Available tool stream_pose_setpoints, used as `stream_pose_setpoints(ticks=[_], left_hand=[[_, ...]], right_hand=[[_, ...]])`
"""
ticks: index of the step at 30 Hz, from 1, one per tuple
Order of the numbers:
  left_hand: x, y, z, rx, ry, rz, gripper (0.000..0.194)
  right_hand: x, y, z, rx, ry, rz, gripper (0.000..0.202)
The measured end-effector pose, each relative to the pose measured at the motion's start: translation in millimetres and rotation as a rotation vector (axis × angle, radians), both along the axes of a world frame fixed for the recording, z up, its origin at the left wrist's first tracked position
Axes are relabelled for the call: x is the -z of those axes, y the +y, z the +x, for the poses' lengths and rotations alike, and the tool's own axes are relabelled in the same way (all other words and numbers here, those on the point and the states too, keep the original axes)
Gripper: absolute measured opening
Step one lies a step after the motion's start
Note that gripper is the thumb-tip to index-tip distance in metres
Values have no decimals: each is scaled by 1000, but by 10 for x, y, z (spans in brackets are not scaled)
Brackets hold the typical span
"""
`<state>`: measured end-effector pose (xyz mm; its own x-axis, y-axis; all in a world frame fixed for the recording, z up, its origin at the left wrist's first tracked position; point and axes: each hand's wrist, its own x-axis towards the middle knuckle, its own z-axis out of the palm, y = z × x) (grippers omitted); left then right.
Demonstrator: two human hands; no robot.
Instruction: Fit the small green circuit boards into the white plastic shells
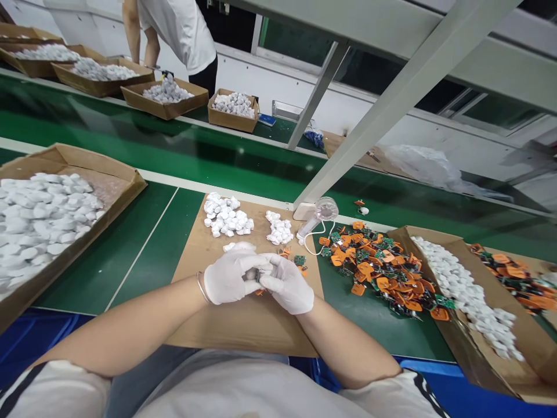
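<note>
My left hand [230, 273] and my right hand [288, 281], both in white gloves, meet over a brown cardboard sheet [243, 325]. Between their closed fingertips is a small grey and dark part [252, 275], mostly covered by the gloves. Just beyond the hands lie a larger heap of white plastic pieces [228, 215] and a smaller white heap [279, 228]. Beside my right hand are a small green circuit board [300, 260] and a few orange bits. Further right spreads a pile of orange pieces with circuit boards and wires [378, 267].
Cardboard boxes of white pieces stand at left [126, 168] and right [470, 342]. A clear handheld fan [319, 217] lies by a slanting metal post [369, 133]. Across the green divider, a person in a white shirt [178, 29] leans over more boxes [167, 109].
</note>
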<state>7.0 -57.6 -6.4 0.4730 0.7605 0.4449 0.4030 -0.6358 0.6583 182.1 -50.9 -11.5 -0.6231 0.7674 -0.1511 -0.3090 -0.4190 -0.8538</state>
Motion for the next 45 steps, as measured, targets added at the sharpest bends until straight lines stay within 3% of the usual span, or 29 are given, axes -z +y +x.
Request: stream_pose_setpoints(ticks=[6, 11, 14, 21, 25, 29, 32, 35, 40, 45], left_hand=[[33, -6, -16, 11, -21, -31, 14], [42, 0, -24, 22, -53, -35, 13], [49, -12, -12, 1, -76, -29, 14], [108, -36, 60, 26, -164, 225, 16], [68, -46, 48, -14, -206, 376, 35], [-13, -47, -6, -18, 6, 255, 54], [-16, -41, -17, 31, 129, 152, 31], [32, -42, -2, 2, 84, 152, 11], [34, -51, 18, -18, 46, 220, 20], [-83, -33, 40, 65, -6, 284, 6]], right_hand=[[-23, -17, 1, -22, 21, -29, 48], [40, -25, -8, 90, -51, 2, 50], [54, -32, 0, 64, -59, -7, 56], [-85, -95, -21, 20, -20, 21, 54], [-130, -85, -22, -15, 25, -43, 43], [-96, -39, 20, -32, -44, -11, 43], [-92, -10, 47, -75, -112, 8, 49], [-111, 6, 69, -84, -187, 49, 45], [-143, 8, 57, -80, -228, 62, 37], [-155, -21, -24, -94, -227, 118, 38]])
